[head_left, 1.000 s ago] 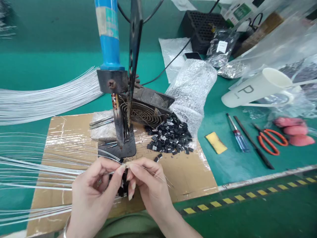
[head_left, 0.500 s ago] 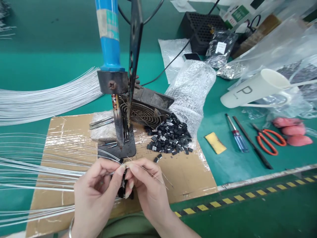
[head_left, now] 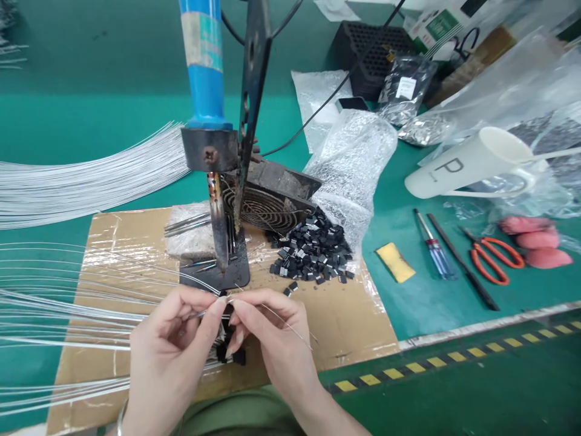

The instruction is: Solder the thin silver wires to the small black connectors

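Side by side over the cardboard's front, my two hands meet at the fingertips. My left hand (head_left: 175,354) is closed in a pinch at the ends of white wires (head_left: 104,315) that trail off leftward. My right hand (head_left: 276,339) pinches a thin silvery wire (head_left: 290,324), whose loose length slants down over the fingers. The exact spot where the fingertips meet is too small to make out. Black connector pieces (head_left: 236,354) show below and between the hands, partly hidden. Just beyond the fingertips, a blue-handled soldering iron (head_left: 220,236) points down in its stand, apart from both hands.
A pile of small black connectors (head_left: 313,248) lies by a dusty fan (head_left: 267,203) on the cardboard (head_left: 345,327). A white wire bundle (head_left: 91,181) rests at left. At right are a screwdriver (head_left: 436,254), orange-handled scissors (head_left: 494,260) and a white mug (head_left: 467,166).
The fingertips have drawn slightly apart; my left hand has shifted a little left and my right hand a little right. Both keep their pinch.
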The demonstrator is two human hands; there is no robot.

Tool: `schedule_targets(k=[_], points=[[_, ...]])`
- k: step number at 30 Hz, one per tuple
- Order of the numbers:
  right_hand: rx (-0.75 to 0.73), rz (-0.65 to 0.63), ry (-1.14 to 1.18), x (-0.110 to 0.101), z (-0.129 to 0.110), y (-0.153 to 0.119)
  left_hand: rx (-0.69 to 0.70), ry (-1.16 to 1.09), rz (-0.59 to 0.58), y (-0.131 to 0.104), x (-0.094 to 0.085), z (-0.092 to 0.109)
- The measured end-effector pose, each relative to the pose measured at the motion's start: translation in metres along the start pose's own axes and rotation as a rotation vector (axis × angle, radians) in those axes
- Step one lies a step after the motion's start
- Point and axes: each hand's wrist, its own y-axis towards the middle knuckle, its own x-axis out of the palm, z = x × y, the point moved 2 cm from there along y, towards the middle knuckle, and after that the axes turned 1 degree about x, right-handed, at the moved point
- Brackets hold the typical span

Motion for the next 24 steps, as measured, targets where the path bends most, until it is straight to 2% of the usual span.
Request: schedule_targets(k=[13,19,24], points=[[0.007,0.011,-0.044,0.000,-0.006,0.000,0.042,0.084,-0.009,-0.007,-0.004,-0.006],[0.088,-0.030,-0.057,-0.005,-0.010,0.001,0.008,0.176,-0.008,-0.015,-0.010,-0.016],[0.125,-0.050,-0.082,-0.007,-0.016,0.003,0.051,0.225,-0.056,-0.017,-0.015,-0.020]])
